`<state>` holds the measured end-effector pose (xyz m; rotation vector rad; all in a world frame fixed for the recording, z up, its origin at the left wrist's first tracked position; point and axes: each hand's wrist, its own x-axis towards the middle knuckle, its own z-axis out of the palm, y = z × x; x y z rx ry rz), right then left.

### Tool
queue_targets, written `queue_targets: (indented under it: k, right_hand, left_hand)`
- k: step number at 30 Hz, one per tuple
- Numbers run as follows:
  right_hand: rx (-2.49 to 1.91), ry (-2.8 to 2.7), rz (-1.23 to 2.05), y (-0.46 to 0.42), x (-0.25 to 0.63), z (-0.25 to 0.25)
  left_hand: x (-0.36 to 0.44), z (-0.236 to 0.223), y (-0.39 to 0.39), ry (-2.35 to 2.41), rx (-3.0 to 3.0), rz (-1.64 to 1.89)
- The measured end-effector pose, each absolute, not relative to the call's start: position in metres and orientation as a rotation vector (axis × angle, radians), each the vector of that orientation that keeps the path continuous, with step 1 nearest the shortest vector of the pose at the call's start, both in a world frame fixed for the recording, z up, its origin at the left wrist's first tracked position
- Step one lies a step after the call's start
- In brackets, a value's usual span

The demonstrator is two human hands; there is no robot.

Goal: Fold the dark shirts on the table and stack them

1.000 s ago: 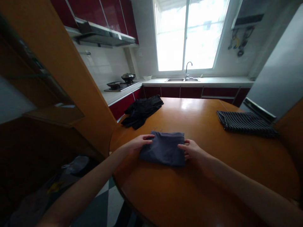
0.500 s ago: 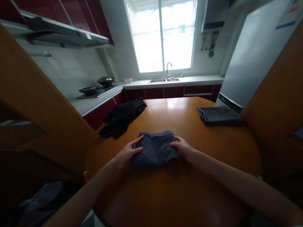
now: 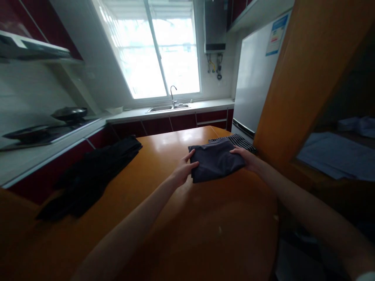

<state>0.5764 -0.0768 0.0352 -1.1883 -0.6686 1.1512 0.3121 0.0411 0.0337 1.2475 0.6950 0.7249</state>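
A folded dark grey-blue garment (image 3: 215, 162) is held up between my two hands, above the wooden table (image 3: 181, 218). My left hand (image 3: 184, 168) grips its left edge, thumb on the front and the other fingers round the side. On the opposite edge my right hand (image 3: 243, 156) is closed, its thumb over the cloth and its fingers mostly hidden behind. Behind the garment, and partly covered by it, lies a folded black-and-white striped cloth (image 3: 241, 142). Whether the held garment touches the striped one, I cannot tell.
Rumpled black clothing (image 3: 96, 171) lies along the table's left side. Beyond the table runs a counter with a sink (image 3: 164, 109) and tap; a stove with pans (image 3: 70, 114) is at left. A fridge (image 3: 254, 78) and wooden post (image 3: 281, 86) stand at right.
Both hands have lifted the folded garment off the table and carried it right and away from me, up to the striped cloth. The head view has turned right.
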Motion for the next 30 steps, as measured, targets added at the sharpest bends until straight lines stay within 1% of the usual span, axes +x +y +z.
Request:
queue_targets:
  k: [6, 12, 17, 23, 30]
  right_hand:
    - [-1.346, -0.730, 1.010, -0.047, 0.684, 0.053]
    - [-1.479, -0.710, 0.909, -0.011, 0.740, 0.049]
    - [-1.600, -0.710, 0.878, 0.008, 0.757, 0.035]
    - [-1.667, -0.737, 0.886, 0.012, 0.760, 0.017]
    - [-1.818, -0.776, 0.720, 0.011, 0.762, 0.002]
  left_hand:
    - [0.436, 0.045, 0.081, 0.676, 1.273, 0.671]
    - [0.505, 0.039, 0.117, 0.704, 1.290, 0.605]
    - [0.523, 0.016, 0.129, 0.735, 1.304, 0.544]
    - [0.516, -0.001, 0.138, 0.783, 1.336, 0.509]
    - [0.513, -0.013, 0.138, 0.813, 1.384, 0.475]
